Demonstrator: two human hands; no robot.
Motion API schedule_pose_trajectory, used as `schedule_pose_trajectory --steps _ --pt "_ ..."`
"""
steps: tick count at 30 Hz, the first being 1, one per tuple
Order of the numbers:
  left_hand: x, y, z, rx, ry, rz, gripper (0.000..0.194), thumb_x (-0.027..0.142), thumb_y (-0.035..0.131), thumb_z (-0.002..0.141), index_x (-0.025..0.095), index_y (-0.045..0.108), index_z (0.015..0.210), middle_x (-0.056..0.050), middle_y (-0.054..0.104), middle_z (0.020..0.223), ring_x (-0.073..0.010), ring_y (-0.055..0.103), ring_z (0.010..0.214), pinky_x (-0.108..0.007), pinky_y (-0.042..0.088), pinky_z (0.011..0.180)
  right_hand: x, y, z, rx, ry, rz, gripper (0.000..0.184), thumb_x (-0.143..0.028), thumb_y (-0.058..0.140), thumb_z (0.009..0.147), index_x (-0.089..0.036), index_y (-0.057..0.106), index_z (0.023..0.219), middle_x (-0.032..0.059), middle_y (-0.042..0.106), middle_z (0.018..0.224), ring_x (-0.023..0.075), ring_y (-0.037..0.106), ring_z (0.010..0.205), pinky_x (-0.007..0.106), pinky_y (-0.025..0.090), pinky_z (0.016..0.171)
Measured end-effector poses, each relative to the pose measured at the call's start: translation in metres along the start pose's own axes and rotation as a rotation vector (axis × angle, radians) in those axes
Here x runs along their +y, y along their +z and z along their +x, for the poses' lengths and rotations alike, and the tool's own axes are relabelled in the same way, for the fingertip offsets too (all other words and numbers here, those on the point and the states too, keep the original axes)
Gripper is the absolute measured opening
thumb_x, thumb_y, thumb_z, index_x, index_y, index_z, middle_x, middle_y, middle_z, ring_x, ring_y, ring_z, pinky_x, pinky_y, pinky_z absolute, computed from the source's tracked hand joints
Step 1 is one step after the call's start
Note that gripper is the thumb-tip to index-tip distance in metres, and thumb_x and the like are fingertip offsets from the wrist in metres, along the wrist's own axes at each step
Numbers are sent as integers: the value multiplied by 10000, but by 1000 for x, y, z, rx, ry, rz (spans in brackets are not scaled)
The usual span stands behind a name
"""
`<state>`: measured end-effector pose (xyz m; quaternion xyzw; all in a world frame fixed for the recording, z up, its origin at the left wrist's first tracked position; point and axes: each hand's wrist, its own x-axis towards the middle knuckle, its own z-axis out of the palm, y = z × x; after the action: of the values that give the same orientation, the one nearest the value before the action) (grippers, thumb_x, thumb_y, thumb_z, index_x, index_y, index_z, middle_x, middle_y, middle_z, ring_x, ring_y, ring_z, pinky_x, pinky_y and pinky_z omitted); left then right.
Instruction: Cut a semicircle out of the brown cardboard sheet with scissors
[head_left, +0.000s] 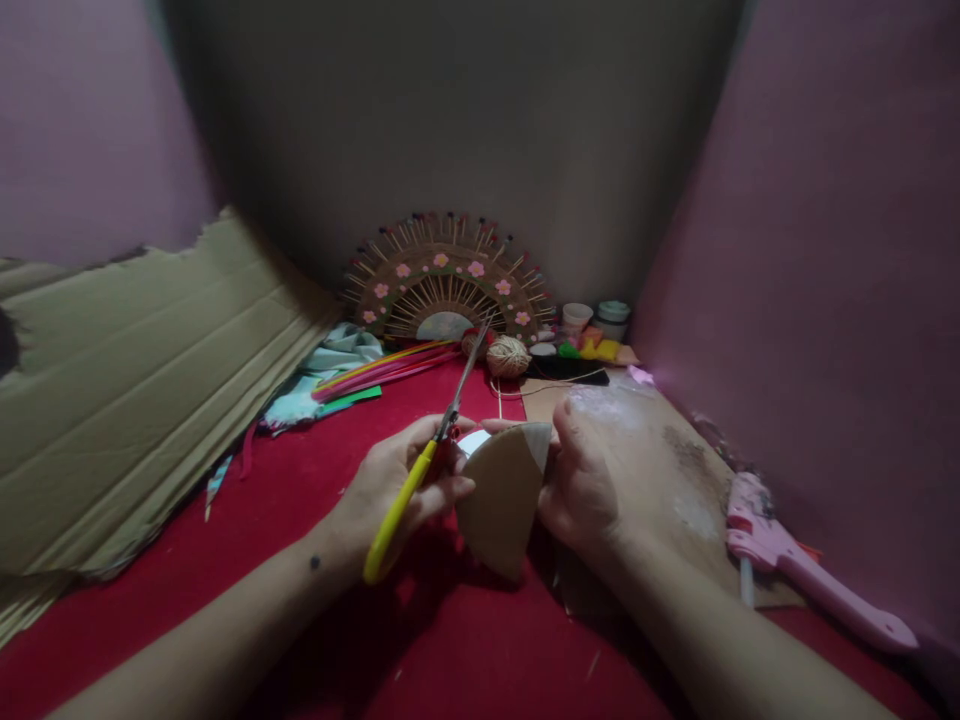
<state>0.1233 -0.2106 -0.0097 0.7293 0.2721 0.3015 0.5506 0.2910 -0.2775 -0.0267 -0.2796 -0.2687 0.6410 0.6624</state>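
My left hand [401,480] is closed, with yellow-handled scissors [401,510] resting in it, blades pointing up and away. Its thumb and fingertips also touch the left edge of a fan-shaped cardboard piece [501,500]. On the piece's right edge, my right hand [581,485] has its fingers curled and grips it. The cardboard has a curved upper left edge and narrows toward the bottom. A bit of white surface shows behind its top left. Fingertips behind the cardboard are partly hidden.
A decorated stick fan [442,262] leans on the back wall, near a twine ball [508,356]. Coloured strips [390,370] and cloth lie left of it. Large corrugated cardboard [150,400] stands left. A pink glue gun [817,580] lies right, on a cardboard sheet [645,480].
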Motion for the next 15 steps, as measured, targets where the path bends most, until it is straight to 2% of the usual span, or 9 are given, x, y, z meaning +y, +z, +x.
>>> schedule_pose_trajectory --steps 5,10,15 --pt "-1 -2 2 10 -17 35 427 217 715 698 195 561 1096 50 563 732 -84 524 605 -201 431 539 1 1 0 12 -17 -6 547 -655 641 681 -150 760 855 97 740 707 302 668 903 466 435 887" --pt "0 -1 3 13 2 40 422 251 722 698 190 562 1083 56 547 706 -80 502 565 -200 418 502 1 -1 0 21 -26 -25 563 -662 628 704 -156 753 915 89 745 737 281 672 886 446 442 880" --pt "1 0 0 42 12 10 430 261 723 704 184 554 1092 56 549 699 -79 509 554 -198 434 505 3 0 -2 -48 -53 -23 598 -689 630 690 -169 739 964 99 751 822 297 657 956 468 452 890"
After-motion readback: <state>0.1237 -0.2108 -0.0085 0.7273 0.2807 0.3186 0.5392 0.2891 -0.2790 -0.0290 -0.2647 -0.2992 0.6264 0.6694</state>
